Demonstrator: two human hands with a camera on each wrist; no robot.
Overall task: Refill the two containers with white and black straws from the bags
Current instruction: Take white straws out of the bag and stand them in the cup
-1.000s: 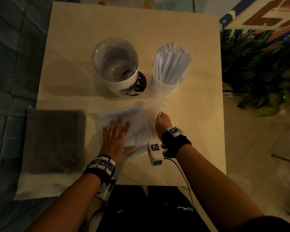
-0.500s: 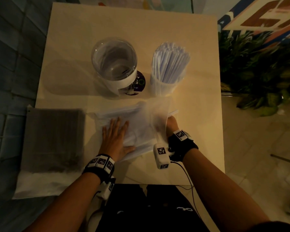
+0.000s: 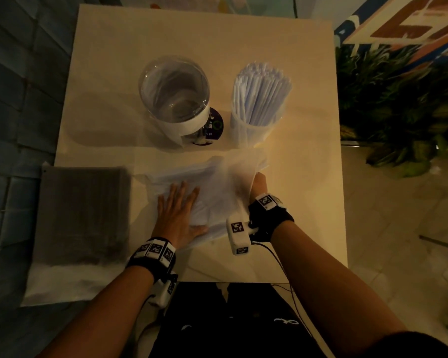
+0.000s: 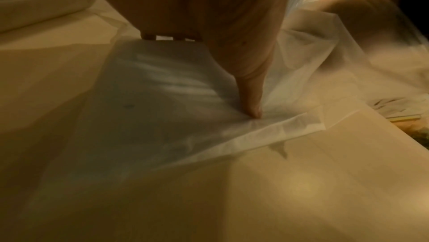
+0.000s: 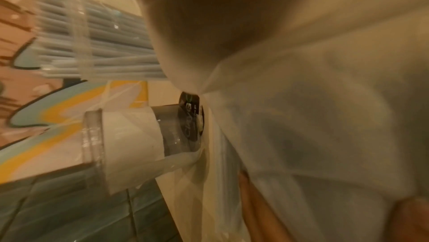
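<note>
At the left edge of the table lies the bag of black straws, flat and overhanging the near-left corner, well apart from both hands. Just right of it, the left hand rests flat on the bag of white straws, fingers straight and spread, pressing the plastic down; the left wrist view shows the thumb tip pinning a crease of the bag against the table. Behind the bag stand the empty clear container with its white band and, to its right, the container of white straws. At the bag's right end the right hand pinches the open mouth of the plastic, which is drawn tight from the fingers in the right wrist view; the fingertips themselves are hidden by the film. Compared with a second ago, the right hand has shifted rightward and nearer, pulling the bag's mouth along, while the left hand has stayed pressed in place.
</note>
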